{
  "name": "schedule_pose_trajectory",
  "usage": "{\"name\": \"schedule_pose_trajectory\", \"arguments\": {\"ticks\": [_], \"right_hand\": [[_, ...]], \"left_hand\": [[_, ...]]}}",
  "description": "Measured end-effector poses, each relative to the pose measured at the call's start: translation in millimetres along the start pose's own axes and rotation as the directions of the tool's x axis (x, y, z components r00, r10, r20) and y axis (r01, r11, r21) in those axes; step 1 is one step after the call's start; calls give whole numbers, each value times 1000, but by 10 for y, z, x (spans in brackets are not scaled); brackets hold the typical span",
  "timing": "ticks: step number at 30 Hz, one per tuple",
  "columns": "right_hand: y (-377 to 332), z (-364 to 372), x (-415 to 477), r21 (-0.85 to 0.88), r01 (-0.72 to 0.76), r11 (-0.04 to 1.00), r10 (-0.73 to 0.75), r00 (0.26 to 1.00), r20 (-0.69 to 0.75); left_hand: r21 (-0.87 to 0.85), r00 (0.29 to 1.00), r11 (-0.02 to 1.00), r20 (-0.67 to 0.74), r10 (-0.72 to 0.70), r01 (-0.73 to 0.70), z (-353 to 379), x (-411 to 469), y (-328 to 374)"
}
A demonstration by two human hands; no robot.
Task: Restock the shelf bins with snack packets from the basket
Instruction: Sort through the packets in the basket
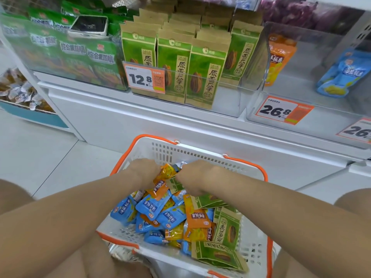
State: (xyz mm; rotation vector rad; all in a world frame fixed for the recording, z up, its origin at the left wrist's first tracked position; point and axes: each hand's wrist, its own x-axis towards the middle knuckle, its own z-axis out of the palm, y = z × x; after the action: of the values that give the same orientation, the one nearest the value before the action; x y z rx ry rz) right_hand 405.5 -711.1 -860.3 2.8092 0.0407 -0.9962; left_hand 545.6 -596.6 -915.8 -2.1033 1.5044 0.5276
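Left hand point(143, 171) grips orange packet point(165, 174); right hand point(197, 177) just beside, fingers curled into packet pile point(160, 213), hold unclear; basket point(200, 153) beneath both.

Bare forearms point(80, 213) lead to a bare left hand point(143, 171) and right hand point(197, 177).

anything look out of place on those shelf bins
Yes. A white-cased flat device with a dark screen lies on top of the green snack packets in the left clear plastic bin; it looks unlike stock. In the right clear bin, a blue packet is slumped sideways.
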Motion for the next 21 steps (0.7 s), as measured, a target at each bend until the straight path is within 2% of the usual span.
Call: {"name": "schedule_pose_trajectory", "arguments": {"ticks": [2,5,9,11,13,15,19,21], "right_hand": [[51,-51,-59,4,-22,1000,22,1000,-16],[173,-158,-188,66,-107,992,111,992,-63],[447,-306,-400,293,-279,915,322,940,-110],[609,-425,-556,390,-326,862,385,919,-82],[778,-542,-732,512,-336,790,409,912,-32],[929,-653,-916,610,-321,724,438,898,-48],[1181,-835,-1305,637,-266,724,509,829,-232],[1269,-890,-1483,679,-203,706,517,803,-298]], "left_hand": [[-91,997,996,-83,-7,-1,-125,11,-10],[-317,990,948,-139,-23,-22,-261,29,-21],[-555,961,819,-277,-19,-144,-479,-56,75],[-715,951,668,-307,-35,-206,-645,-109,144],[-863,956,435,-292,-12,-258,-868,-204,229],[-921,953,257,-303,-2,-292,-1097,-285,316],[-920,918,31,-392,-53,-391,-1524,-469,492],[-909,907,-23,-413,-83,-416,-1679,-554,546]]}}
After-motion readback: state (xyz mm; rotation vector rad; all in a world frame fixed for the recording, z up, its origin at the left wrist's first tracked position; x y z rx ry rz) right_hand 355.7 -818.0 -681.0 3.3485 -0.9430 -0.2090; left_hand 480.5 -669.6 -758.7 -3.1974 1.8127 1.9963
